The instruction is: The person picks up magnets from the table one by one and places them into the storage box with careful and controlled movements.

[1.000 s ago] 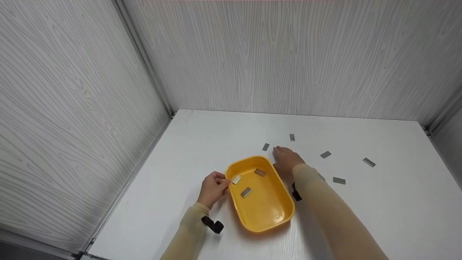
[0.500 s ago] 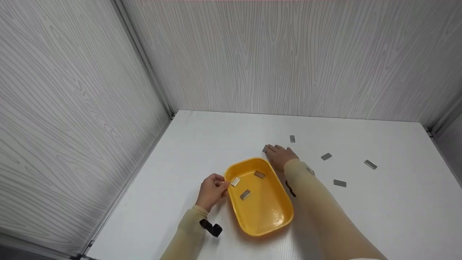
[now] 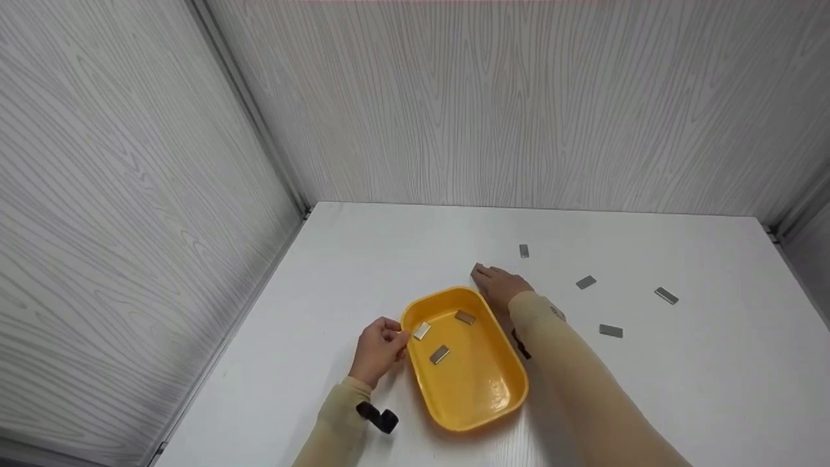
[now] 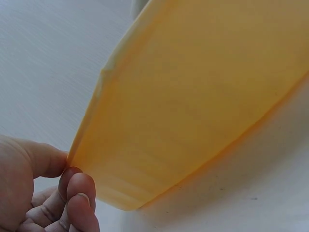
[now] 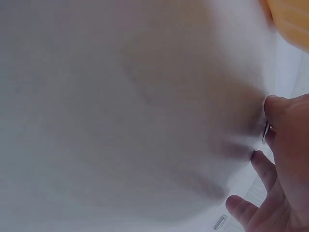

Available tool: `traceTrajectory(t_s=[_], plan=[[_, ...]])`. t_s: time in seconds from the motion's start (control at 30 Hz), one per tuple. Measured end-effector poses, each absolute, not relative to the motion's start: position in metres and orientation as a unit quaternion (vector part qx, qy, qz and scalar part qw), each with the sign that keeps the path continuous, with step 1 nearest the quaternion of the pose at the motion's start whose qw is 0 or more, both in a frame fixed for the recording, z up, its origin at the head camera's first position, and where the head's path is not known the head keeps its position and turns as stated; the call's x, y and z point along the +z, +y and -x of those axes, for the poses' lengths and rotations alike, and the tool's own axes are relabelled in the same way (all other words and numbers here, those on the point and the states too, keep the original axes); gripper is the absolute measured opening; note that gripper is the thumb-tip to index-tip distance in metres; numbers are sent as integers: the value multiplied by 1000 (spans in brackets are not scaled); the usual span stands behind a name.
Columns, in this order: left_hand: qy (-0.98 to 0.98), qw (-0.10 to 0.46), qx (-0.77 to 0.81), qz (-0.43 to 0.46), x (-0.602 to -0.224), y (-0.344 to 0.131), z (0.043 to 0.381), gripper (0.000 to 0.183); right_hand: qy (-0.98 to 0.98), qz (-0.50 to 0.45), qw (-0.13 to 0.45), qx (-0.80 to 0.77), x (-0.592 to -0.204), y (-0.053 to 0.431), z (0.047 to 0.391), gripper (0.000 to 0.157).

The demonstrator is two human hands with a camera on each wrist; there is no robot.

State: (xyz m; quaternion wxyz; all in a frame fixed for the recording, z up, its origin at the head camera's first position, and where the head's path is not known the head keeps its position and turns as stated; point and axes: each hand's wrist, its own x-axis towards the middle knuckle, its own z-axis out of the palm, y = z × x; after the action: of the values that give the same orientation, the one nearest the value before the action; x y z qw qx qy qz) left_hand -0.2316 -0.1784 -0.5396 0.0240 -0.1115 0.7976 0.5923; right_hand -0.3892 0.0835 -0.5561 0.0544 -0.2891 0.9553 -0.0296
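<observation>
A yellow plastic tray [image 3: 469,389] stands on the white table with several small flat rectangular pieces inside, among them a grey one [image 3: 439,355]. At its left rim, my left hand [image 3: 379,350] pinches the edge between thumb and fingers, as the left wrist view shows from close up. Beyond the tray's far right corner, my right hand [image 3: 499,287] reaches down to the tabletop. In the right wrist view, thumb and forefinger pinch a thin metal-edged grey piece [image 5: 266,131] at the table surface. From the head, the hand hides most of that piece.
More grey pieces lie loose to the right and back: one small piece [image 3: 524,251] behind my right hand, others [image 3: 586,282] [image 3: 666,296] [image 3: 611,331] farther right. Wood-grain panels [image 3: 486,110] wall the table at the back and sides.
My right hand has moved left along the tray's far side, come over the grey piece lying there and taken it between thumb and forefinger. The left hand keeps its grip on the rim.
</observation>
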Motion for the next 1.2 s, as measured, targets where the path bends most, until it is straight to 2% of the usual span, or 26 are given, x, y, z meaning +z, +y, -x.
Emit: traceTrajectory(t_s=[0.53, 0.67, 0.9, 1.2], plan=[[783, 3, 613, 99, -543, -188, 238, 22, 952, 287, 69, -79, -554, 91, 371, 61], [777, -2, 621, 99, -542, -189, 241, 22, 954, 279, 65, -90, -552, 95, 364, 57], [768, 6, 629, 122, -543, -189, 242, 22, 957, 236, 110, -127, -550, 101, 351, 54], [751, 7, 649, 122, -546, -187, 245, 24, 953, 245, 109, -140, -552, 113, 345, 53]])
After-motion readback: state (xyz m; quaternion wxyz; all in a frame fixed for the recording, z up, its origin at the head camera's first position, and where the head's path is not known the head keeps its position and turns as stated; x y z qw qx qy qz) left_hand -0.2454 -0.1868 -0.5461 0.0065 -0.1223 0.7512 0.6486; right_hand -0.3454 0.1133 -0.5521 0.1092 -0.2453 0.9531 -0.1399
